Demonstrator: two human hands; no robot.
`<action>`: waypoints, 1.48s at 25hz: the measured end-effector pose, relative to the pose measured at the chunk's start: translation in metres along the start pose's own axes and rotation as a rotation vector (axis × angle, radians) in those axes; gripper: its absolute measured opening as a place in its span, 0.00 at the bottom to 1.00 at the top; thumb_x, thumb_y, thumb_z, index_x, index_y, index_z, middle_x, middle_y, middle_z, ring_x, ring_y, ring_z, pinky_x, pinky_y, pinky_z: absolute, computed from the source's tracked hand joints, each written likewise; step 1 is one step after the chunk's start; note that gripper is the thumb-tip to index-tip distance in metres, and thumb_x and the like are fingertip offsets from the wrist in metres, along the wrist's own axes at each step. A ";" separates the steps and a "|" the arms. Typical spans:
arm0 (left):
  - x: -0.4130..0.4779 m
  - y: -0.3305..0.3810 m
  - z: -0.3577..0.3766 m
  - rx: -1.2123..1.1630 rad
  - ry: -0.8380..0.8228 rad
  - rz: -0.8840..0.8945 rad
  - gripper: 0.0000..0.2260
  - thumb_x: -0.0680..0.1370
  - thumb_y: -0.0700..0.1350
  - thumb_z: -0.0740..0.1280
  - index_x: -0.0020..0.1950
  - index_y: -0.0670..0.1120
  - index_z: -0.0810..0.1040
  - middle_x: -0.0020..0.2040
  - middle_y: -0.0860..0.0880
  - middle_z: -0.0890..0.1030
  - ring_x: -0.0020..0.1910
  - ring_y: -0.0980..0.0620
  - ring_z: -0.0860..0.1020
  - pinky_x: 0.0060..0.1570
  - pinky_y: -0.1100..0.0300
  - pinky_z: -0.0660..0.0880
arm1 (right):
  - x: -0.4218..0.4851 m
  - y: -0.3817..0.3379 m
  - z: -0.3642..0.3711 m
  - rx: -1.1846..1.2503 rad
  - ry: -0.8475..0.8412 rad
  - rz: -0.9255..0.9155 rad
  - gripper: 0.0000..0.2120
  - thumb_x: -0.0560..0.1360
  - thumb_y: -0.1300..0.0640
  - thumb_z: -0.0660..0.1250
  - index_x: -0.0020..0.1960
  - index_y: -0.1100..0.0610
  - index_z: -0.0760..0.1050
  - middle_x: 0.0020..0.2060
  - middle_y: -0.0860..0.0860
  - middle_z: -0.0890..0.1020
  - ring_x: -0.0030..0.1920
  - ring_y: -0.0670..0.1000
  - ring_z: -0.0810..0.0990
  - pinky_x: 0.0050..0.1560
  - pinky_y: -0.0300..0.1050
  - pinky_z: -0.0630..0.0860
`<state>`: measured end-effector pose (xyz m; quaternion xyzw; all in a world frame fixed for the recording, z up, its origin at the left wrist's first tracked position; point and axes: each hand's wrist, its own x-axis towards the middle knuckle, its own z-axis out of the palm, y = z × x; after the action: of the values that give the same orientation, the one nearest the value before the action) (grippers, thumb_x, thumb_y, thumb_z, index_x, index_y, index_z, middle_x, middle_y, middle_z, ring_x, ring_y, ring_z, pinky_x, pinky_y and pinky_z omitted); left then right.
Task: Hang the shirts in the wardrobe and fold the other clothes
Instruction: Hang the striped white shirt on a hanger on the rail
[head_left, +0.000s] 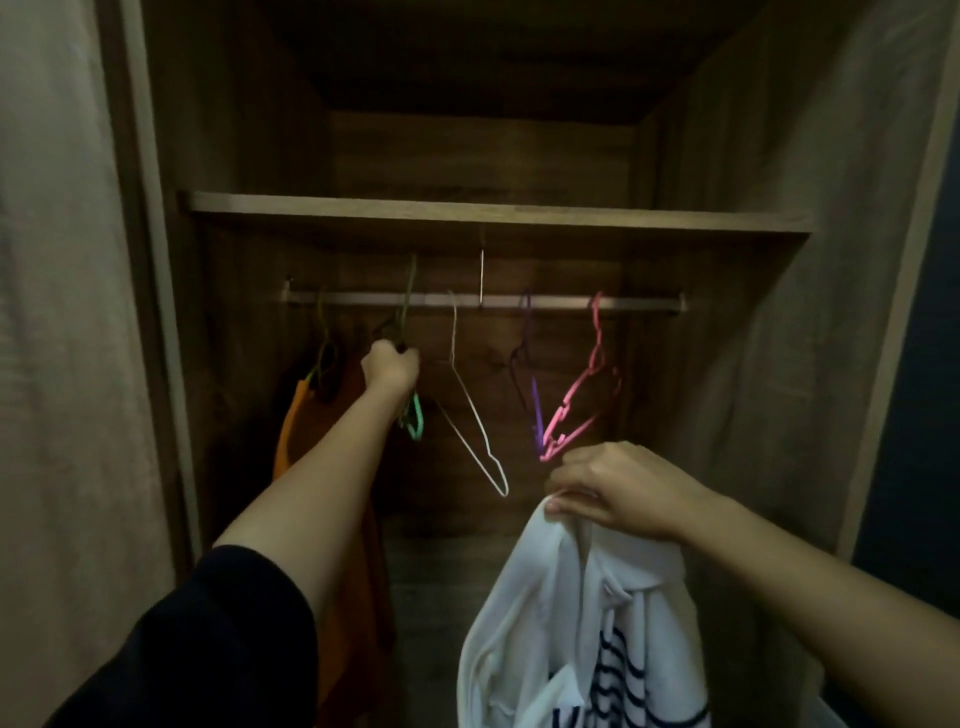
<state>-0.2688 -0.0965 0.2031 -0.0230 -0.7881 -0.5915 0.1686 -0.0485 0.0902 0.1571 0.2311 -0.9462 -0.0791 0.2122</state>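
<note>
I face an open wooden wardrobe with a metal rail (363, 299) under a shelf. My left hand (390, 370) reaches up and grips a green hanger (413, 415) whose hook sits on the rail. My right hand (613, 491) is lower, in front of the wardrobe, pinching the top of a white shirt with navy stripes (582, 623) that hangs down. A white hanger (475, 421), a purple hanger (535, 410) and a pink hanger (582, 405) hang bare on the rail. At the far left an orange garment (291, 431) hangs on another hanger.
A wooden shelf (493, 213) spans the wardrobe just above the rail. The open doors stand at the left (67, 364) and right (810, 312). A thin metal support (482, 275) ties the rail to the shelf at mid-span.
</note>
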 end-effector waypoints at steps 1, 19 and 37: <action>-0.005 0.002 -0.004 0.039 0.014 0.018 0.12 0.78 0.43 0.62 0.59 0.39 0.76 0.55 0.43 0.78 0.53 0.44 0.78 0.44 0.56 0.72 | 0.001 -0.002 0.002 -0.012 -0.004 -0.001 0.11 0.78 0.44 0.60 0.50 0.50 0.76 0.42 0.43 0.73 0.41 0.41 0.70 0.34 0.31 0.59; -0.269 -0.136 -0.193 0.567 0.105 0.248 0.11 0.80 0.49 0.59 0.55 0.46 0.79 0.35 0.49 0.79 0.38 0.47 0.81 0.40 0.58 0.73 | -0.017 -0.073 0.064 0.083 -0.237 -0.006 0.24 0.74 0.67 0.57 0.66 0.49 0.69 0.61 0.51 0.71 0.58 0.57 0.74 0.53 0.53 0.73; -0.355 -0.188 -0.158 0.389 -0.207 0.558 0.09 0.79 0.43 0.63 0.55 0.44 0.81 0.33 0.61 0.76 0.34 0.66 0.78 0.35 0.73 0.71 | -0.070 -0.169 0.075 0.579 0.059 0.027 0.21 0.68 0.63 0.60 0.60 0.55 0.72 0.60 0.50 0.72 0.57 0.54 0.75 0.53 0.51 0.74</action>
<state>0.0586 -0.2431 -0.0362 -0.2645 -0.8623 -0.3560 0.2443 0.0427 -0.0216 0.0229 0.2716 -0.9258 0.2039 0.1658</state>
